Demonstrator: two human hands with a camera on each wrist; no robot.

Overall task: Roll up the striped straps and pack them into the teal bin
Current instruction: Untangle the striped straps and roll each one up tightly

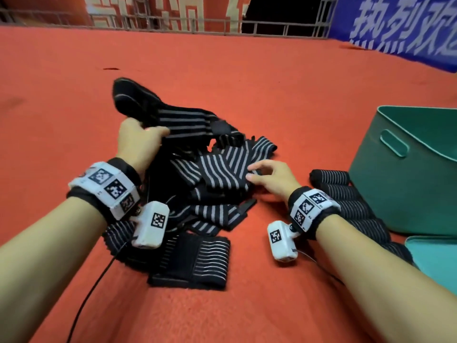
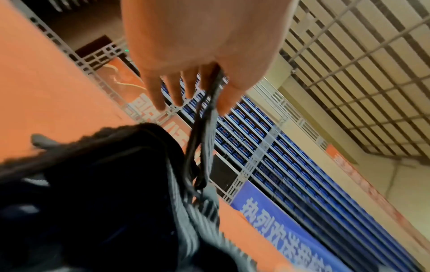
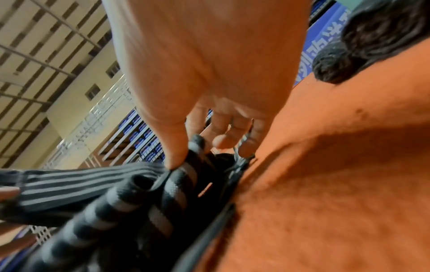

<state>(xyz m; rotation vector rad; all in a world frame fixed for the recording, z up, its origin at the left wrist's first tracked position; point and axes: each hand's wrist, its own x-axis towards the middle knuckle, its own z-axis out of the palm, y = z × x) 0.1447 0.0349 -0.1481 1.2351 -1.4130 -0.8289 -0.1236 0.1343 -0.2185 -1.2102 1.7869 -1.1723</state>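
Step in hand: I separate one striped strap [image 1: 178,120] from the tangled pile [image 1: 215,184], so that I can roll it.
Left hand [image 1: 138,142]: it is clamped on the lifted strap, thumb against fingers; in the left wrist view the strap edge [image 2: 207,117] hangs down between thumb and forefinger.
Right hand [image 1: 269,178]: it lies on the pile with the fingers spread; in the right wrist view the thumb [image 3: 172,147] presses a fold of strap, the other fingers are bent just beside it. I cannot tell if they really pinch.
How to do it well: I think I should hold the pile down with the right hand and pull slowly with the left, so the hook patches do not drag other straps along. Then I find a free end and roll tightly.
Rolled straps [image 1: 346,194]: about five, in a row on the red surface [image 1: 272,75], between my right arm and the teal bin [image 1: 408,174].
Loose straps: several, too tangled to count.
Teal bins: one; I cannot see inside.
Teal flat piece [image 1: 437,256]: one, near the bin, maybe a lid.
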